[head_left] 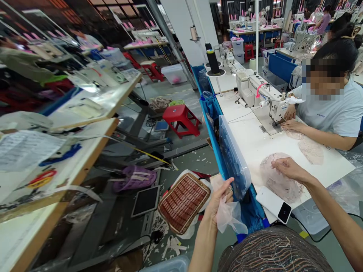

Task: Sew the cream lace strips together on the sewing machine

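My left hand (219, 199) is closed around a crumpled piece of sheer whitish fabric (231, 218), which hangs below the fingers beside the blue cloth trough. Over the corner of the white sewing table (244, 132), my right hand (290, 169) pinches the upper edge of pale pink sheer fabric (279, 185). How many layers lie there I cannot tell. A white device with a small dark screen (270, 204) and a cable sits at the table edge, just below that fabric. Another pale lace piece (311, 150) lies farther right on the table.
Across the table, a co-worker (331, 109) handles lace at a white sewing machine (263, 94). A clear plastic lid (232, 158) leans in the blue trough (210, 113). Left are a woven-seat stool (184, 204), a red stool (181, 119), a purple basket (136, 177) and another worktable (93, 151).
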{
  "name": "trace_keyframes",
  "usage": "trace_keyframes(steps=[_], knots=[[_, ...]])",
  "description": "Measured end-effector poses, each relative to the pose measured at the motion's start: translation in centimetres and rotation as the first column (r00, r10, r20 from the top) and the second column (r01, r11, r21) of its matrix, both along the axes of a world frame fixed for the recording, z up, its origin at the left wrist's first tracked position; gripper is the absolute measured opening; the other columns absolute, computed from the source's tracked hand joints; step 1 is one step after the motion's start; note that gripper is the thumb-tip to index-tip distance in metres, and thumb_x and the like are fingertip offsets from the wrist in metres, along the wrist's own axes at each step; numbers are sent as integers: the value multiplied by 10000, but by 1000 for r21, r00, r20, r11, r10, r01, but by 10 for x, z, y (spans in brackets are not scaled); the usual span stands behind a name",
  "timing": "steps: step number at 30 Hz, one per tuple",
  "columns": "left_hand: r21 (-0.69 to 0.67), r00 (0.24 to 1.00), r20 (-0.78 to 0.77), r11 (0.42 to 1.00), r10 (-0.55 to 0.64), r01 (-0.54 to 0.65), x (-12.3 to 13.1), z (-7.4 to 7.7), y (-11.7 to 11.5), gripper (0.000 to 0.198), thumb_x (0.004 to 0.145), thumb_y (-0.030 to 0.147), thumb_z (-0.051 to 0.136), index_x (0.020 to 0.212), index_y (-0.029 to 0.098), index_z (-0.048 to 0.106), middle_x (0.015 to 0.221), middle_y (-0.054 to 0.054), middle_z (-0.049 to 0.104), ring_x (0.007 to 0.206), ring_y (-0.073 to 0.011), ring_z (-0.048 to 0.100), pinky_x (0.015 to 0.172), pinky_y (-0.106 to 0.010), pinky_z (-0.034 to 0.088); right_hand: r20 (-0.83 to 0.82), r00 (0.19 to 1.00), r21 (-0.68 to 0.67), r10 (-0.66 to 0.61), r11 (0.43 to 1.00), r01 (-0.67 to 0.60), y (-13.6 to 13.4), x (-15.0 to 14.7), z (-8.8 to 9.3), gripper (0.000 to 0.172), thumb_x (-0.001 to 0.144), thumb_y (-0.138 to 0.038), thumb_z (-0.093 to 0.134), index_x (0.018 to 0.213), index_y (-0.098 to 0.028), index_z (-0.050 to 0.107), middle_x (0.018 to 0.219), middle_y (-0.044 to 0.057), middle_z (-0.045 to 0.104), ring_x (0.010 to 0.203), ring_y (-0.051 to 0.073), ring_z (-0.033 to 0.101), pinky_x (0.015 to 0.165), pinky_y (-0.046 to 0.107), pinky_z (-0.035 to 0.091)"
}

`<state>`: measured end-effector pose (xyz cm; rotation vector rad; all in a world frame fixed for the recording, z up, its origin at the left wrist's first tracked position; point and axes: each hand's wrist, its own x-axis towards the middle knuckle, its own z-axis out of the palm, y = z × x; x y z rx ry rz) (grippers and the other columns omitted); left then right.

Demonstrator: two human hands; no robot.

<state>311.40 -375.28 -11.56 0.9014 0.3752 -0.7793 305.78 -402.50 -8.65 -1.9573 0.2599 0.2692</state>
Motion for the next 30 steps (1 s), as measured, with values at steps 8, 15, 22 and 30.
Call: trace_keyframes(steps=[8,15,22,30], knots=[[-126,988,-146,990,46,-65,-16,-16,9,228,711,209,783,877,103,667,436,129,278,329,-2,265,322,-107,204,-82,947,-444,310,839,-313,38,53,-14,269,881,-331,563,694,-150,625,709,58,614,740,206,594,698,303,427],[-200,982,-186,977,37,-75,-11,-6,-18,253,739,272,784,839,85,645,448,116,335,343,-10,318,330,-115,249,49,962,-626,269,759,-180,48,67,-47,275,870,-147,557,1137,-90,588,1216,185,563,1139,297,530,976,488,415],[-135,978,-193,985,81,-108,-5,1,-37,318,687,288,822,849,97,625,540,76,486,410,-44,479,407,-145,391,301,923,-376,241,919,-118,60,10,-24,327,944,-312,405,1171,-174,596,1124,123,632,1045,242,599,924,410,485],[130,969,-36,963,243,-237,-74,11,23,480,545,267,897,947,154,660,590,62,550,484,-63,497,450,-152,395,-59,984,157,166,975,-155,141,-71,-5,418,789,-506,599,1038,-171,591,1016,100,622,957,262,576,868,408,442]])
